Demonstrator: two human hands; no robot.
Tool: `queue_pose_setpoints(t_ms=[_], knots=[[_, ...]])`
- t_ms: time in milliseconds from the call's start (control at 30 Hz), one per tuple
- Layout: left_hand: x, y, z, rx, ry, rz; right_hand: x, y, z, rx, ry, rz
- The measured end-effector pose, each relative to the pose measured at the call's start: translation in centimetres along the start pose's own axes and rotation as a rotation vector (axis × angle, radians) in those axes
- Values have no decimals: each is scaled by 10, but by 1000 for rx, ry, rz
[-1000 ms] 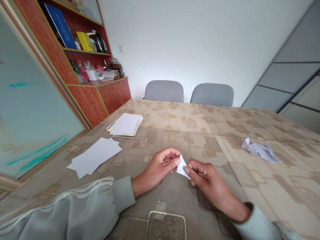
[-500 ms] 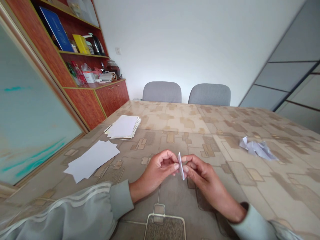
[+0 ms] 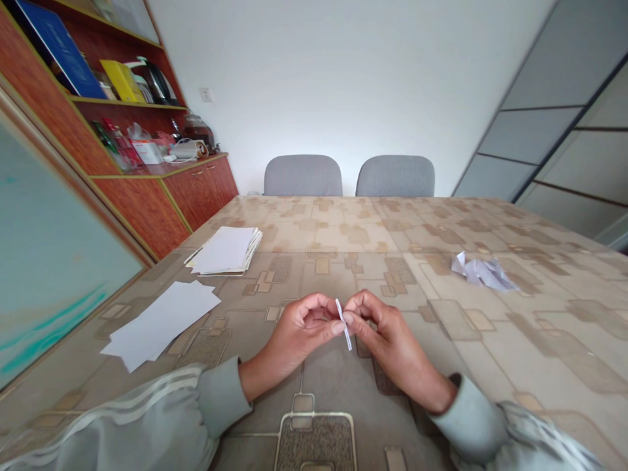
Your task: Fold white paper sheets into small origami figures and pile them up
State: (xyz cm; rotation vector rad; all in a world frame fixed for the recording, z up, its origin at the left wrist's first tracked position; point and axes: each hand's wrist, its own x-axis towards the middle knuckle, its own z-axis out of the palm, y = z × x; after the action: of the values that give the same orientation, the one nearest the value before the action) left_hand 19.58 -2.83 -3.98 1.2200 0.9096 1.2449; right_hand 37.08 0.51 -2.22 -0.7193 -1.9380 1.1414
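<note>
A small folded piece of white paper [image 3: 348, 337] is held above the table, seen nearly edge-on as a narrow strip with layers along its edge. My left hand [image 3: 300, 333] pinches it from the left with thumb and fingers. From the right, my right hand [image 3: 385, 337] grips the same paper, its thumb close to the left thumb. The fingertips behind the paper are partly hidden. To the left of my left hand lie a few loose white sheets [image 3: 164, 324], overlapping each other.
Beyond the loose sheets sits a stack of paper [image 3: 223, 252]. Crumpled paper [image 3: 483, 271] rests at the right on the patterned table [image 3: 324, 229]. Two grey chairs [image 3: 303, 175] stand at the far edge. A wooden cabinet [image 3: 142, 203] with shelves is at the left.
The right fingers have closed in on the folded paper, and the two thumbs are nearer each other. The paper leans a little more. The view has shifted slightly to the right.
</note>
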Motion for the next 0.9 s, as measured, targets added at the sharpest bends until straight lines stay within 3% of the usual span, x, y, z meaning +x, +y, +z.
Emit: queue_pose_setpoints(t_ms=[300, 600, 900], knots=[[0, 4, 1, 60, 45, 20, 2, 0, 1, 74, -3, 58], [7, -1, 2, 154, 154, 78, 5, 1, 8, -331, 68, 1], [2, 0, 13, 322, 226, 163, 5, 11, 14, -435, 174, -49]])
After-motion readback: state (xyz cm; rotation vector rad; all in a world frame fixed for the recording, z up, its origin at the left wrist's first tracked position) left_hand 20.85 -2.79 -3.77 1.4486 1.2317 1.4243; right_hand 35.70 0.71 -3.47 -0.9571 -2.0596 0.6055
